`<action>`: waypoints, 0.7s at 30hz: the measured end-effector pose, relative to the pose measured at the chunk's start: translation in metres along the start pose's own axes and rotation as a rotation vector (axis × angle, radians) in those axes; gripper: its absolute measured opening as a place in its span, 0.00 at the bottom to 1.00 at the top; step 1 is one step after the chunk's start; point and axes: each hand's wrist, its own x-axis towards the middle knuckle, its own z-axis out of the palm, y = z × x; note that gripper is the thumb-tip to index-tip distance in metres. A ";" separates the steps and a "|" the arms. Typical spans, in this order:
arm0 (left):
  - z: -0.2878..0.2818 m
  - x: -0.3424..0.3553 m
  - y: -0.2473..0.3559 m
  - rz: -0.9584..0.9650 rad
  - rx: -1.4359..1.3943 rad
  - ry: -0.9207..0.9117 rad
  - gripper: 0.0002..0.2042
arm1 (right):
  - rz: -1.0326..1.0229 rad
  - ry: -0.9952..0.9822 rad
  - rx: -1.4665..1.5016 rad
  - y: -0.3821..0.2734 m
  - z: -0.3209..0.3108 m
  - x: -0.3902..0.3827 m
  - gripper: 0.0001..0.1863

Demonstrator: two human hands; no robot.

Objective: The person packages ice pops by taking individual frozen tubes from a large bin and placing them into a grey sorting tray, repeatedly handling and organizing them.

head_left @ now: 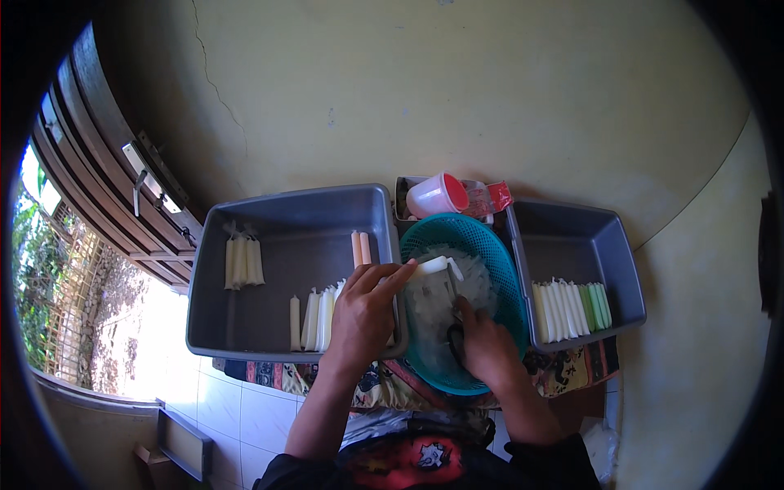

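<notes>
My left hand (365,310) grips a white, plastic-wrapped ice pop tube (431,266), its loose plastic end hanging to the right. In my right hand (490,349) is a pair of scissors (455,336) with black handles; the blades point up beside the tube's loose end. Whether they touch the plastic I cannot tell. Below both hands lies a teal mesh basket (513,286) heaped with clear plastic scraps (437,314). The grey bin on the left (294,204) holds cream, white and peach tubes (245,261), partly hidden by my left hand.
A smaller grey bin (572,216) at the right holds a row of white and green tubes (596,309). Behind the basket stand a pink cup (437,198) and a red packet (499,196). Patterned cloth (572,367) covers the support beneath. A wooden door (106,122) stands open at left.
</notes>
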 end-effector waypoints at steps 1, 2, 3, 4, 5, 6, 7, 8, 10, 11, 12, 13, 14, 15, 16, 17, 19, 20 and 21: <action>0.000 0.000 0.000 -0.006 0.000 -0.003 0.30 | 0.000 0.001 -0.003 -0.001 -0.004 0.000 0.36; 0.001 0.000 0.000 -0.011 -0.001 -0.008 0.29 | 0.006 -0.022 0.030 -0.002 -0.011 0.000 0.35; 0.003 0.000 0.000 -0.010 -0.005 -0.007 0.29 | 0.012 -0.044 0.063 -0.001 -0.015 0.000 0.34; 0.004 0.000 0.000 0.007 0.013 0.005 0.28 | 0.014 -0.044 0.059 0.001 -0.014 0.001 0.34; 0.003 0.001 0.002 0.025 0.037 0.018 0.26 | 0.012 -0.030 0.100 0.004 -0.012 0.002 0.35; 0.003 0.001 0.003 0.027 0.038 0.019 0.26 | 0.010 -0.016 0.141 0.006 -0.010 0.003 0.37; 0.002 0.001 0.004 0.016 0.061 0.017 0.27 | 0.008 -0.014 0.141 0.010 -0.010 0.002 0.37; 0.001 0.000 0.004 0.002 0.086 0.018 0.27 | -0.031 0.075 0.174 0.014 -0.010 -0.001 0.38; 0.001 -0.002 0.002 -0.030 0.094 0.020 0.27 | -0.076 0.163 0.204 0.017 -0.018 -0.003 0.38; 0.002 -0.002 0.001 -0.062 0.100 0.015 0.27 | -0.071 0.173 0.201 0.014 -0.029 -0.008 0.39; 0.002 -0.002 0.000 -0.064 0.100 0.021 0.27 | -0.066 0.183 0.199 0.012 -0.040 -0.013 0.40; 0.003 -0.001 0.001 -0.069 0.106 0.028 0.28 | -0.069 0.184 0.195 0.011 -0.050 -0.017 0.40; 0.003 -0.002 0.001 -0.078 0.112 0.034 0.28 | -0.074 0.169 0.289 0.009 -0.058 -0.020 0.41; 0.003 -0.002 0.000 -0.083 0.111 0.036 0.28 | -0.078 0.152 0.382 0.007 -0.064 -0.022 0.43; 0.003 -0.003 -0.001 -0.108 0.115 0.051 0.28 | -0.081 0.148 0.380 0.006 -0.067 -0.024 0.43; 0.003 -0.003 -0.001 -0.130 0.116 0.063 0.28 | -0.090 0.166 0.422 0.005 -0.070 -0.027 0.43; 0.004 -0.003 -0.004 -0.132 0.136 0.084 0.29 | -0.100 0.182 0.463 0.007 -0.071 -0.030 0.43; 0.005 -0.004 -0.005 -0.134 0.159 0.105 0.29 | -0.131 0.200 0.438 0.010 -0.070 -0.030 0.43; 0.005 -0.004 -0.005 -0.135 0.160 0.105 0.29 | -0.162 0.217 0.412 0.011 -0.070 -0.031 0.44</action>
